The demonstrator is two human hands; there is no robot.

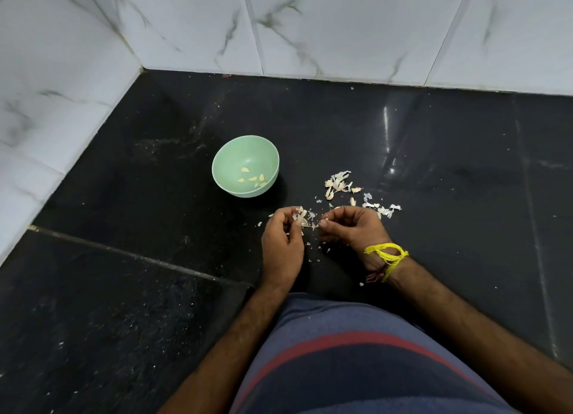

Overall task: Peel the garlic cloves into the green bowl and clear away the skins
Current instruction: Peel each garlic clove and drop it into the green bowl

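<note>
Garlic clove: I hold it (301,217) between my two hands, just near of the bowl and to its right.
Left hand: my left hand (283,238) curls round the clove, thumb and fingers pinching it.
Right hand: my right hand (350,227) pinches a strip of skin at the clove's right end, fingers curled.
Green bowl: it (229,156) stands on the black counter (124,289), far and left of my hands, apart from them.
Peeled cloves: I count about five (252,178) in the bowl.
Skins: a loose heap (341,184) lies right of the bowl, just far of my right hand; small flakes are scattered near my fingers.
Wrist: one yellow thread (387,255) on my right wrist.
Wall: white marbled tiles (341,26) at the far and left edges.
</note>
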